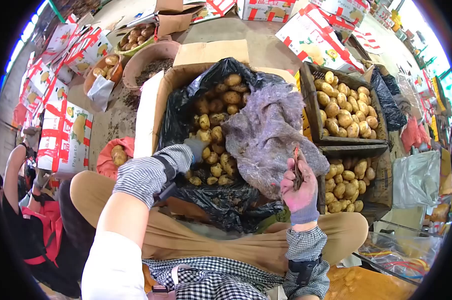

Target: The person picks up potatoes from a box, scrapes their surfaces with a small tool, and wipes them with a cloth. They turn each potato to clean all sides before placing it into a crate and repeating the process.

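Left hand (195,149), grey glove, striped sleeve running up to it: down in the box (210,51) at the near left of the potato pile (217,131). Fingers look bunched, curved over, right against potatoes; sleeve and wrist strap (164,166) cover much of the hand, so can't tell whether the tips are apart or clamped on one.

Right hand (301,192), pinkish glove, is up off the pile at the near right of the box, in front of the mesh (263,132). Fingers curled in, thumb side closed on a small dark tool (298,175) with a red end pointing up; no gap seen between fingers and tool. Can't make out the tool type, too small.

Potatoes sit in the black liner (221,204) inside the box, between the person's bent legs. Mesh is bunched over the right part of the liner, covering that side of the pile.

Right of the box: upper crate (310,107) and lower crate (355,149), both full of potatoes. Left: red bag (127,148) with a few potatoes, and further off an orange tub (117,79) beside a pink tub (131,72) with dirt in it
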{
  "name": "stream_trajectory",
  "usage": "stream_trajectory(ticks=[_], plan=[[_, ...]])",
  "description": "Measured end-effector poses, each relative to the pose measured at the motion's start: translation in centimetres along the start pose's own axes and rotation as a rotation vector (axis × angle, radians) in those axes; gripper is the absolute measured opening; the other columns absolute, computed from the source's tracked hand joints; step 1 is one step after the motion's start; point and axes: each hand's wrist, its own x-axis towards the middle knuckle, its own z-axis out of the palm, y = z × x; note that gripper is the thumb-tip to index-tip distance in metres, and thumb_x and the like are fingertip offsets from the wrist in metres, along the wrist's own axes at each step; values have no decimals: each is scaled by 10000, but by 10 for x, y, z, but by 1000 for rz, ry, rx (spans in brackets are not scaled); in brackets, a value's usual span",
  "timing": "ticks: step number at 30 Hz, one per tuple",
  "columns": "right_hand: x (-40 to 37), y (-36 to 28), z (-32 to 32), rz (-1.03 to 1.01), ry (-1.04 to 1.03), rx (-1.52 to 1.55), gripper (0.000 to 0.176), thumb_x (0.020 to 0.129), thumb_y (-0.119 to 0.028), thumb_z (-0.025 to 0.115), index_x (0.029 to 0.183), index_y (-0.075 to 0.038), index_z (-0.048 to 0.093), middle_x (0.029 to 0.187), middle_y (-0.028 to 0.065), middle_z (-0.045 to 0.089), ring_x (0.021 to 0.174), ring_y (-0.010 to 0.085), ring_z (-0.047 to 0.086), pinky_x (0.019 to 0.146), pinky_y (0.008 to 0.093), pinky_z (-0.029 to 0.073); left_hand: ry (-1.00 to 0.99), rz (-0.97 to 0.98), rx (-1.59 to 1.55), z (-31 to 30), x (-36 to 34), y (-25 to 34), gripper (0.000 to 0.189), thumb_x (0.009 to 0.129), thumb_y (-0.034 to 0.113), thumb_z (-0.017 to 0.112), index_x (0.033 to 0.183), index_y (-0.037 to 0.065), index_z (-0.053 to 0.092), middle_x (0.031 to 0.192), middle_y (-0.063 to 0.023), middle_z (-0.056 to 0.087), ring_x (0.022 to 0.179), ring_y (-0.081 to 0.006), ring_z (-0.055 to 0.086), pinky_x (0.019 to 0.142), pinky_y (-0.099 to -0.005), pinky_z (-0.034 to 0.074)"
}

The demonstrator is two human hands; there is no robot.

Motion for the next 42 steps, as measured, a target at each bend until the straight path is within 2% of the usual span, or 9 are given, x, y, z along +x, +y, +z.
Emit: stream_trajectory(ticks=[6, 9, 11, 21, 30, 33, 37, 39, 42], plan=[[2, 1, -1, -77, -30, -118, 440, 908, -202, 535, 1343, -172, 473, 902, -10, 574, 605, 74, 459, 499, 210, 389, -197, 95, 294, -13, 27, 10, 408, 808, 200, 626, 1210, 187, 560, 1203, -144, 527, 1094, -360, 554, 876, -467, 480], [2, 0, 0, -138, 5, -186, 460, 923, -205, 520, 1368, -149, 421, 904, 10, 579, 597, 79, 479, 487, 218, 407, -97, 69, -82, -38, 11, 7, 426, 794, 299, 681, 1167, 140, 550, 1116, -107, 598, 966, -299, 619, 771, -443, 502], [2, 4, 7, -221, -45, -300, 510, 942, -202, 488, 1421, -105, 342, 934, 50, 584, 614, 78, 521, 485, 215, 447, -297, 28, -1252, -64, -5, 15, 571, 785, 436, 706, 1229, 146, 493, 1150, -95, 580, 972, -274, 619, 748, -368, 550], [-19, 55, 31, -361, -558, -949, 451, 967, -123, 473, 1412, -116, 401, 909, 18, 595, 638, 39, 476, 591, 172, 435, -320, 320, -2261, -119, -136, 76, 651, 888, 613, 456, 1314, 121, 426, 1186, -111, 578, 907, -238, 640, 670, -319, 544], [-11, 84, 16, -555, -834, -1323, 369, 977, -134, 458, 1340, -78, 489, 954, 70, 620, 666, 60, 535, 586, 199, 458, -166, 109, -2250, -104, -131, 99, 597, 912, 598, 425, 1329, 170, 424, 1166, -15, 575, 944, -116, 587, 736, -269, 510], [-1, 72, 21, -421, -295, -857, 479, 990, -151, 431, 1452, -132, 307, 984, 96, 605, 552, 79, 534, 437, 171, 435, -229, 248, -2314, -102, -129, 88, 549, 911, 486, 532, 1349, 175, 418, 1234, -18, 550, 1061, -146, 552, 787, -282, 494], [-1, 59, 20, -78, -305, -750, 544, 963, -213, 499, 1452, -100, 287, 1138, 84, 563, 709, 98, 580, 549, 204, 500, 257, 303, -1930, -112, -126, 98, 690, 809, 258, 732, 1389, 144, 376, 1274, -63, 498, 1158, -201, 506, 945, -332, 436], [-8, 66, 24, 112, -382, -642, 570, 946, -233, 535, 1444, -87, 298, 1186, 76, 544, 801, 109, 600, 600, 221, 522, 777, 454, -931, -109, -130, 99, 760, 742, 186, 780, 1385, 129, 381, 1293, -83, 471, 1206, -214, 464, 1018, -344, 374], [-3, 67, 24, 87, -485, -578, 681, 850, -185, 664, 1415, -56, 305, 1278, 52, 483, 1129, 153, 523, 806, 273, 527, 766, 380, -978, -110, -135, 107, 837, 683, 138, 811, 1384, 60, 360, 1310, -106, 438, 1229, -211, 432, 1040, -327, 348]])
